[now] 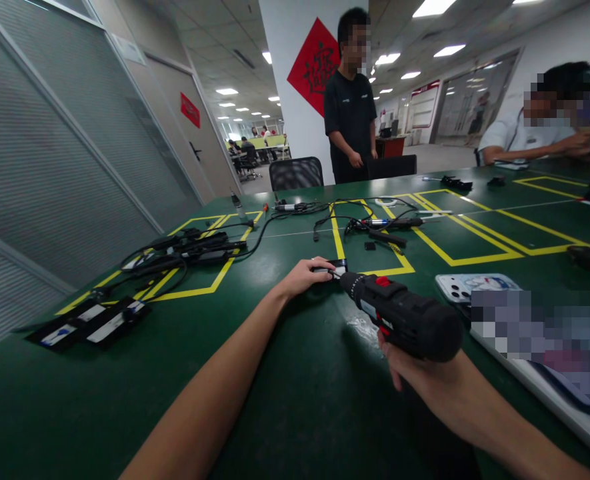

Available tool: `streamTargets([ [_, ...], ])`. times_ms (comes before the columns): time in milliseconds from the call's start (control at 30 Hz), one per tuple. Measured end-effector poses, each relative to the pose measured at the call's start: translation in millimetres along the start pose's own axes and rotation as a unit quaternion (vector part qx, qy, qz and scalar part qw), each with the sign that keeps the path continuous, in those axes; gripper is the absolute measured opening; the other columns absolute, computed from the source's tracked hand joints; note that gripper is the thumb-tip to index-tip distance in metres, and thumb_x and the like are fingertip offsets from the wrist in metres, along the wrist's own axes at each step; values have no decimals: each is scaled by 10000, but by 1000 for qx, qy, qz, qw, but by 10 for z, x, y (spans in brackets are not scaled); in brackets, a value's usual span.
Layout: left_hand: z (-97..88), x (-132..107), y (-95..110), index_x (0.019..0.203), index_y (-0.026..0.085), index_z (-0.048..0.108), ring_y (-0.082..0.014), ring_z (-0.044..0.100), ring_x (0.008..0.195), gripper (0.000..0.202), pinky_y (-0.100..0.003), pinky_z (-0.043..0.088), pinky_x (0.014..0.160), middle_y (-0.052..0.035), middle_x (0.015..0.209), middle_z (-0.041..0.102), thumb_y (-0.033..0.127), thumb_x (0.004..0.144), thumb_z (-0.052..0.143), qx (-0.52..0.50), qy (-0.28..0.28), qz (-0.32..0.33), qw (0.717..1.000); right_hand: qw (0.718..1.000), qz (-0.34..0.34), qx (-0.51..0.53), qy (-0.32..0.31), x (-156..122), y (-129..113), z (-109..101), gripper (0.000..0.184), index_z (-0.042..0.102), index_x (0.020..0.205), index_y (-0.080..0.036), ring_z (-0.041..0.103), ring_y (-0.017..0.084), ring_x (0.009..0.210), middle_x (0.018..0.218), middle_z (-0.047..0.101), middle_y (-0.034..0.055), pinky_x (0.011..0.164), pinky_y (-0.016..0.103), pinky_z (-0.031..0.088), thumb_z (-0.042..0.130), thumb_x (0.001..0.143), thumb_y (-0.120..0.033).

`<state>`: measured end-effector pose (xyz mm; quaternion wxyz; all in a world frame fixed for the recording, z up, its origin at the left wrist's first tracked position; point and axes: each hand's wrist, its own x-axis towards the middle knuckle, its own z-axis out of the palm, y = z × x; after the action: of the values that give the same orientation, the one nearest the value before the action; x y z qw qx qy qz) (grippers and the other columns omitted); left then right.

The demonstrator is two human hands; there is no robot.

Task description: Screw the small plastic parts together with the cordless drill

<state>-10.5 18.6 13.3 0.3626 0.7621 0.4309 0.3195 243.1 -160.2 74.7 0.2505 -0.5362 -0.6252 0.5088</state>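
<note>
My right hand (417, 365) is closed around the handle of a black cordless drill (405, 313) with red details. The drill points forward and left, and its bit meets a small black and white part (339, 269) on the table, or comes very close to it. My left hand (305, 277) presses and steadies that part from the left, its fingertips beside the bit. What exactly the part is cannot be made out. Most of my right fingers are hidden behind the drill.
Black devices with cables (189, 250) lie at left, near two dark flat pieces (115, 323). Further tools and cables (385, 223) lie ahead within yellow tape. A phone (479, 283) and a white-edged slab (525, 387) are at right. A person (349, 100) stands opposite; another (535, 137) sits at right.
</note>
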Motion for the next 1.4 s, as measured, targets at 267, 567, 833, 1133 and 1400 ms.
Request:
streamTargets([
  [267,9,-1,-29,948,183,682,-185,515,1015,277,-317,330,977,-47,1052,572,289,695,642,-10,9,11,1000,1000,1,9,4,6,21,8,329,522,618,-191,605,210,712,760,636,86,460,263,389,455,822,-440],
  [567,12,14,-65,939,184,684,-195,517,1025,285,-331,328,983,-52,1062,573,302,682,651,-9,11,10,1000,1000,-3,-10,5,-8,17,3,242,591,770,-191,586,174,648,752,629,49,480,259,408,464,830,-388],
  [833,23,13,-67,943,175,680,-195,516,1028,298,-325,333,984,-56,1085,565,306,677,654,-7,16,0,1000,1000,-18,-4,-3,14,40,-21,267,594,832,-186,607,196,736,811,641,61,493,255,414,444,849,-407],
  [1133,11,13,-58,946,176,678,-196,515,1035,291,-329,332,986,-58,1081,570,299,684,649,-9,8,6,1000,1000,-7,-4,11,-23,-6,-17,309,571,757,-194,546,154,611,691,593,19,482,254,386,425,854,-449],
  [1400,10,23,-75,932,171,677,-197,518,1021,288,-324,332,980,-54,1041,584,315,684,653,-2,2,25,1000,1000,-9,-4,16,-12,3,-4,302,590,735,-199,568,165,632,755,629,43,484,260,406,439,852,-433],
])
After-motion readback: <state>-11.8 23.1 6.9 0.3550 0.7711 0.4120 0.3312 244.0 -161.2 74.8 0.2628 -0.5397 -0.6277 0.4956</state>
